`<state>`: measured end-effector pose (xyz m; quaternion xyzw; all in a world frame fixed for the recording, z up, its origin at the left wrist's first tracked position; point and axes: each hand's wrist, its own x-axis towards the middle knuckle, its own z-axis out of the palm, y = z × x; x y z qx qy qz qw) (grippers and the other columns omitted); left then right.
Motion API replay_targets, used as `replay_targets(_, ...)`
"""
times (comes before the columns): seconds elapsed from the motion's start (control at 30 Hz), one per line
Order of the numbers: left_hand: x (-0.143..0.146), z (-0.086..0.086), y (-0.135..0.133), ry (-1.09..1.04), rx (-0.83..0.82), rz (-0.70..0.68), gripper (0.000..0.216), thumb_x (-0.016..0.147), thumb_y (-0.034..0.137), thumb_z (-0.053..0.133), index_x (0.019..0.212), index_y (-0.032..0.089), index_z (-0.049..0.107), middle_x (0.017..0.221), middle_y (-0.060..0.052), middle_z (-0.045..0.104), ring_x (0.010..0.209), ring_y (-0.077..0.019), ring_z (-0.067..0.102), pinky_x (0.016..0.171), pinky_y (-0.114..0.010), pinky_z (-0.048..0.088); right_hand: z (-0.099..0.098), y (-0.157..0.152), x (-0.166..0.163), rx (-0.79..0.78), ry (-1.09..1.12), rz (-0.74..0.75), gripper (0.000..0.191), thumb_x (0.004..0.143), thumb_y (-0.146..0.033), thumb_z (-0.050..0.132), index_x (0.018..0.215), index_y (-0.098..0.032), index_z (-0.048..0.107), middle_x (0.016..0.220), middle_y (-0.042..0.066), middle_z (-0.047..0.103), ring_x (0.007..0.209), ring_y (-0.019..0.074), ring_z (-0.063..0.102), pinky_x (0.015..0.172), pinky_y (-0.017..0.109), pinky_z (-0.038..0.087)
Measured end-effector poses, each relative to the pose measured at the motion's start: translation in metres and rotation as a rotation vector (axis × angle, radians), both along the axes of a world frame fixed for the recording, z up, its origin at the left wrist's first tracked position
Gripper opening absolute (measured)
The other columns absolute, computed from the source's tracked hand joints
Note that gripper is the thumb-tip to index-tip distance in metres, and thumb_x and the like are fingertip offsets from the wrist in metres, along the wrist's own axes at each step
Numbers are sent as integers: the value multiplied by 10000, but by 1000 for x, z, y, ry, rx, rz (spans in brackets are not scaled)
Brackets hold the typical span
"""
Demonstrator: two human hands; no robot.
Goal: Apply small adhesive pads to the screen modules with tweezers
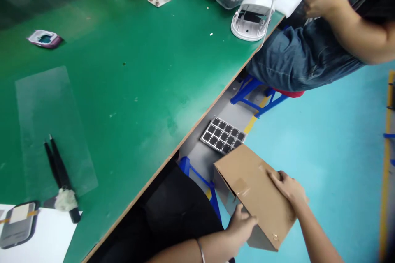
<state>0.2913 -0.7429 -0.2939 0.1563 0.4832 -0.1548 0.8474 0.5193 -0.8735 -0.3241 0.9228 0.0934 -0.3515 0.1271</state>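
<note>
A brown cardboard box with clear tape on its top is beside the table, above the blue floor. My left hand, with a band at the wrist, grips the box's near left edge, its thumb pointing up by the lid seam. On the far right of the lid lies my right hand, fingers bent against the cardboard. A narrow dark gap shows along the lid's left edge. What is inside the box is hidden, and I cannot tell what bears its weight.
Beyond the box, a compartment tray with dark pieces sits low. The green table holds tweezers, a clear sheet, a grey device, a purple shell and a white fan. A co-worker sits on a stool.
</note>
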Motion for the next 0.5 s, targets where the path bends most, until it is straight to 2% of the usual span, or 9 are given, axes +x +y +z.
replay_targets(0.03, 4, -2, 11, -7, 105, -20, 770, 663, 190, 808, 1350, 164, 461, 1340, -184, 608, 1308, -352, 532, 1111, -422, 389, -4, -8, -5, 11, -10, -10, 653, 835, -765, 310, 1003, -221, 631, 942, 167, 735, 925, 384, 697, 811, 502, 520)
replay_targets(0.1, 12, -9, 37, -11, 324, -49, 901, 695, 148, 774, 1479, 180, 329, 1578, -174, 346, 1496, -313, 260, 1207, -370, 237, -9, -30, -22, 49, -26, -32, 596, 817, -747, 345, 996, -251, 624, 953, 137, 736, 937, 371, 699, 829, 488, 528)
replay_targets(0.13, 17, -14, 50, -16, 418, -69, 954, 698, 129, 771, 1515, 192, 283, 1644, -145, 200, 1536, -293, 111, 1235, -354, 148, -9, -43, -33, 72, -37, -45, 566, 806, -731, 362, 1003, -267, 618, 977, 122, 735, 956, 366, 697, 849, 484, 530)
replay_targets(0.17, 22, -19, 61, -29, 488, -98, 957, 701, 122, 777, 1522, 194, 291, 1665, -124, 129, 1543, -291, 21, 1247, -372, 80, -9, -57, -46, 96, -52, -60, 533, 792, -711, 378, 1006, -282, 613, 1007, 107, 731, 989, 360, 691, 882, 480, 528)
replay_targets(0.23, 33, -29, 76, -63, 559, -175, 794, 756, 180, 780, 1464, 182, 421, 1645, -122, 212, 1536, -327, 28, 1244, -500, 30, -8, -83, -70, 131, -107, -108, 479, 776, -655, 373, 988, -299, 612, 1033, 98, 718, 1102, 365, 656, 988, 492, 490)
replay_targets(0.3, 43, -36, 82, -86, 578, -250, 557, 850, 292, 734, 1358, 166, 544, 1556, -129, 392, 1494, -363, 202, 1202, -631, 102, -10, -104, -92, 126, -225, -200, 495, 773, -608, 326, 1037, -301, 612, 1130, 129, 682, 1259, 409, 558, 1088, 567, 393)
replay_targets(0.33, 47, -36, 83, -95, 582, -278, 471, 892, 340, 694, 1313, 161, 579, 1503, -128, 460, 1452, -361, 303, 1175, -658, 169, -13, -112, -101, 116, -297, -260, 531, 780, -592, 294, 1104, -306, 601, 1201, 148, 650, 1321, 439, 493, 1102, 627, 344)
replay_targets(0.4, 50, -29, 91, -130, 600, -311, 377, 916, 392, 666, 1214, 163, 642, 1390, -124, 572, 1339, -326, 477, 1137, -626, 295, -22, -122, -117, 114, -426, -388, 614, 802, -567, 227, 1279, -321, 525, 1342, 175, 564, 1384, 486, 394, 1064, 728, 301)
replay_targets(0.5, 37, 1, 125, -225, 662, -306, 280, 799, 432, 781, 987, 227, 753, 1120, -101, 731, 1169, -318, 622, 1128, -515, 376, -34, -128, -131, 190, -538, -541, 685, 837, -553, 171, 1439, -310, 389, 1467, 192, 450, 1419, 502, 324, 1021, 769, 311)
